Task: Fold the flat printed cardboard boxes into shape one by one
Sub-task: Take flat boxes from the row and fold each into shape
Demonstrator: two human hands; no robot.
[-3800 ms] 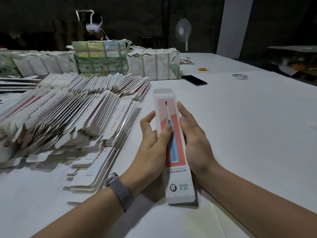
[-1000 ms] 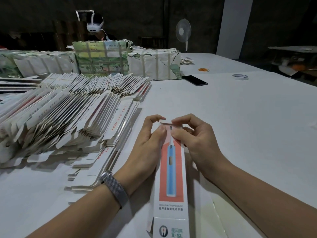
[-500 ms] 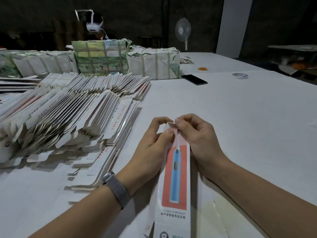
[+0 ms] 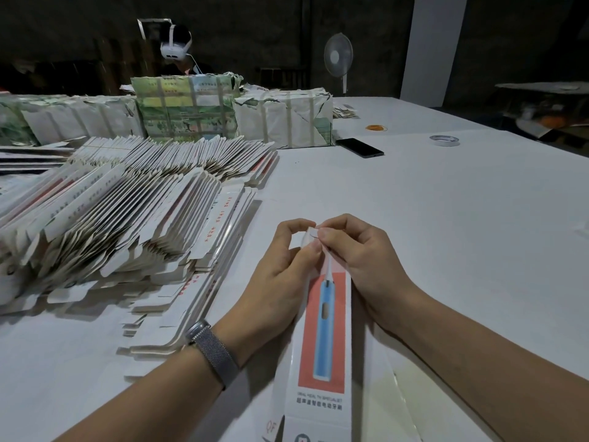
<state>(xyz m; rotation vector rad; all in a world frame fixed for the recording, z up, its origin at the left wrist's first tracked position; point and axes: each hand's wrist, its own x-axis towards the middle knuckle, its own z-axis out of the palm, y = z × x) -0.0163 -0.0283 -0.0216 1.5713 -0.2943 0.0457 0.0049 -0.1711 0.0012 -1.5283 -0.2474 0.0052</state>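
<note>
a: status of the run?

b: one box in hand, already opened into a long sleeve. it lies lengthwise near the table's near edge, its near end running out of view at the bottom. the far end flap is being worked. i judge this the end-closure step, not yet finished; whether the near end is closed cannot be told.

a: grip?

b: left hand curled round the left side of the far end, thumb and forefinger pinched close at the flap. right hand mirrors it, fingertips pressed on the same flap from the right. both hands closed on the box, almost no gap between the opposing fingers.

a: what remains?

b: most of it, by my estimate. a large fanned stack of flat blanks covers the table's left side, well apart from the hands. wrapped bundles sit along the far edge, unopened. no finished boxes visible anywhere on the table.

a: appearance of the box?

b: white card, narrow and long. top face carries a coral-red panel with a blue electric toothbrush printed on it, small text below, a logo near the cut-off end. a side panel shows along the left.

a: anything else?

b: phone and tape roll toward the far right, untouched.
</note>
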